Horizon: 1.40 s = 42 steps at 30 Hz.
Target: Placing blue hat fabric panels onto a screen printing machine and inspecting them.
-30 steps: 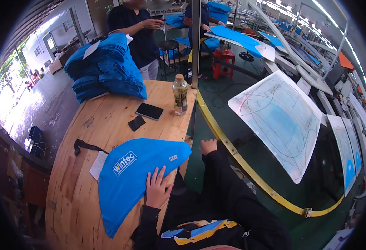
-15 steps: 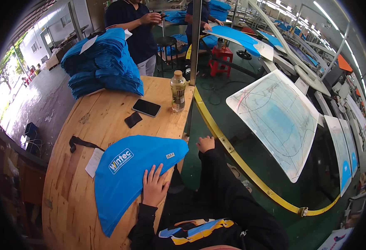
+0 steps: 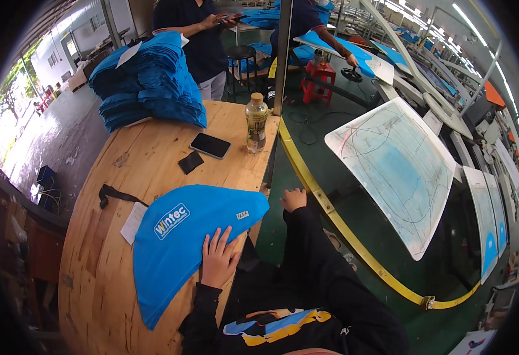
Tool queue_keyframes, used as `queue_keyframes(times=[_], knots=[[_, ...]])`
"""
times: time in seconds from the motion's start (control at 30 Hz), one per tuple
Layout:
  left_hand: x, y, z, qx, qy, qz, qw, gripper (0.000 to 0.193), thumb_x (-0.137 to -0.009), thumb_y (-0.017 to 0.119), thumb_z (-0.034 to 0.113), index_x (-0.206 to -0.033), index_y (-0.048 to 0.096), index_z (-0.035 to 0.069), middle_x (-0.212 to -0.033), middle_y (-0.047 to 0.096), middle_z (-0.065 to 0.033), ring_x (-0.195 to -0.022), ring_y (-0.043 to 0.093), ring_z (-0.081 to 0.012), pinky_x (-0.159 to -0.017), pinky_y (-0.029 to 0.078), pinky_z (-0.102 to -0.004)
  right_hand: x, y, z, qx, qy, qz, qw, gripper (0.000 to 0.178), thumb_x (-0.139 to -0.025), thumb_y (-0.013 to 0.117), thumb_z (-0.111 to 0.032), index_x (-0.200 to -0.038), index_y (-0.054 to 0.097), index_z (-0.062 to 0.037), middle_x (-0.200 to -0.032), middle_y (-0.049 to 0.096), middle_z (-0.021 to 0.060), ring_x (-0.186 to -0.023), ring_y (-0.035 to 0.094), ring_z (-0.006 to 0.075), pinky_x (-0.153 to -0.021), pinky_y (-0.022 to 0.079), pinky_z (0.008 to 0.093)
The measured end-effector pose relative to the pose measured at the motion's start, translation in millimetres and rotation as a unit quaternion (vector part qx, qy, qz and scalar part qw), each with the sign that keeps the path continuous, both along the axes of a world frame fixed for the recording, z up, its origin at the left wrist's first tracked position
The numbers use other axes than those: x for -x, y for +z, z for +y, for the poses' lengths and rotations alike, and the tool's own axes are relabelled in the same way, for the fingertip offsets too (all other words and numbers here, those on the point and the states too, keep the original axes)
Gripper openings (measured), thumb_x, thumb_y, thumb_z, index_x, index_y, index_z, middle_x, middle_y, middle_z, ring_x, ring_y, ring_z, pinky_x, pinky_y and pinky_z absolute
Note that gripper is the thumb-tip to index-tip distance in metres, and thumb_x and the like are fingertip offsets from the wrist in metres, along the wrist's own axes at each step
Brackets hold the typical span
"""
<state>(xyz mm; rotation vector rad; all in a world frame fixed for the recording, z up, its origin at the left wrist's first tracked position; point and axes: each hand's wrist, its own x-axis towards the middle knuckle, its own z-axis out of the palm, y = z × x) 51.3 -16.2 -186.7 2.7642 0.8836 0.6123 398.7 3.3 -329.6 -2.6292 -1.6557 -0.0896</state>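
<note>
A curved blue fabric panel (image 3: 182, 236) with a white printed logo lies flat on the wooden table (image 3: 103, 236). My left hand (image 3: 217, 260) rests on the panel's right edge, palm down with fingers spread. Beyond the table's right edge, my right hand (image 3: 294, 200) is held over the dark floor. Its fingers are loosely bent and slightly apart, and I see nothing in them. A white paper (image 3: 133, 222) sticks out from under the panel's left side, beside a black strap (image 3: 117, 193).
Farther back on the table are a black cloth piece (image 3: 191, 162), a phone (image 3: 210, 145), a drink bottle (image 3: 256, 122) and a tall stack of blue fabric (image 3: 147, 83). A yellow rail (image 3: 345, 234) curves along the right, below a pale printing board (image 3: 395, 171). Two people work behind.
At the back, one person's arm now reaches across a blue panel, and the other person's hands and device have shifted right. My hands have stayed about where they were.
</note>
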Motion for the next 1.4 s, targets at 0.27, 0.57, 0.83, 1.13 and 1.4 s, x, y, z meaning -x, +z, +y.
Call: queue_keyframes(times=[0.27,0.57,0.83,1.13,1.4], knots=[[0.2,1.0,0.4,0.002,0.003,0.011,1.0,0.035,-0.086,0.058,0.026,-0.118,0.06,0.013,-0.144,0.041,-0.005,-0.134,0.034,-0.0281,-0.111,0.021,-0.0507,-0.6,-1.4,-0.2,-0.006,0.0,-0.009,1.0,0.031,-0.081,0.063,-0.042,-0.089,0.065,-0.0126,-0.083,0.068,0.0062,-0.093,0.06,0.0263,-0.081,0.041,0.0455],[-0.3,1.5,0.2,0.002,0.0,0.004,1.0,0.034,-0.085,0.059,0.024,-0.117,0.061,0.012,-0.144,0.041,-0.0057,-0.135,0.034,-0.0285,-0.111,0.021,-0.0507,-0.7,-2.2,-0.2,-0.004,-0.003,-0.01,1.0,0.029,-0.082,0.063,-0.041,-0.09,0.065,-0.0132,-0.083,0.068,0.0061,-0.092,0.06,0.0261,-0.081,0.041,0.0452],[-0.2,0.5,0.7,0.006,0.0,-0.004,1.0,0.035,-0.084,0.06,0.021,-0.117,0.061,0.011,-0.144,0.04,-0.006,-0.135,0.033,-0.0285,-0.112,0.02,-0.0506,-1.4,-2.8,-0.5,-0.014,0.001,-0.01,1.0,0.027,-0.082,0.063,-0.039,-0.09,0.065,-0.0132,-0.083,0.067,0.006,-0.092,0.06,0.0264,-0.081,0.042,0.0456],[0.3,1.5,1.0,0.008,-0.003,-0.006,1.0,0.033,-0.084,0.06,0.021,-0.116,0.061,0.011,-0.144,0.041,-0.0064,-0.135,0.034,-0.0289,-0.111,0.021,-0.0507,-0.2,-2.7,-0.4,-0.023,-0.001,-0.013,1.0,0.024,-0.082,0.063,-0.037,-0.088,0.065,-0.0134,-0.081,0.067,0.0059,-0.091,0.06,0.0262,-0.08,0.042,0.0458],[-0.1,-0.8,2.2,0.005,0.0,0.003,1.0,0.034,-0.086,0.058,0.027,-0.117,0.061,0.012,-0.144,0.041,-0.0048,-0.134,0.035,-0.028,-0.111,0.021,-0.0507,-1.2,-4.2,0.1,-0.025,0.0,-0.019,1.0,0.023,-0.082,0.063,-0.035,-0.087,0.065,-0.0134,-0.081,0.067,0.006,-0.09,0.06,0.026,-0.08,0.042,0.0458]])
